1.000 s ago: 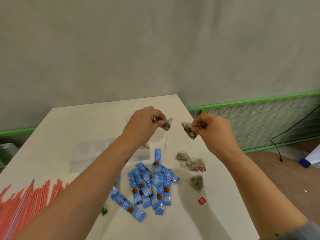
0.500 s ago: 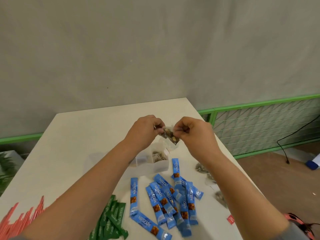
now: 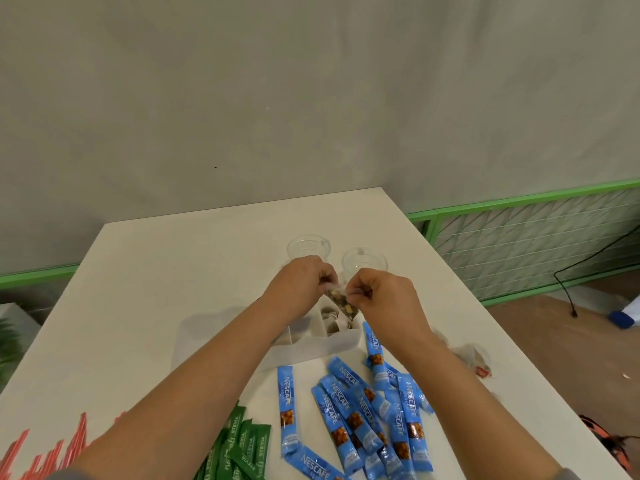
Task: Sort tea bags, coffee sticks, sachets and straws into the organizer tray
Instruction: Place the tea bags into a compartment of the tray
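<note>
Centrally, the clear tray [image 3: 311, 344] on the worktop [image 3: 180, 278] holds tea bags in its right compartment. Above it, left hand [image 3: 304, 282] and right hand [image 3: 381, 296] pinch one translucent, leaf-filled tea bag [image 3: 341, 301] between them.

Two clear glass cups [image 3: 308, 247] sitting on white bench [image 3: 173, 271]; black cable [image 3: 568, 292] trailing along floor [image 3: 554, 341]; green-framed mesh panel [image 3: 519, 237] lining grey wall [image 3: 277, 98].
</note>
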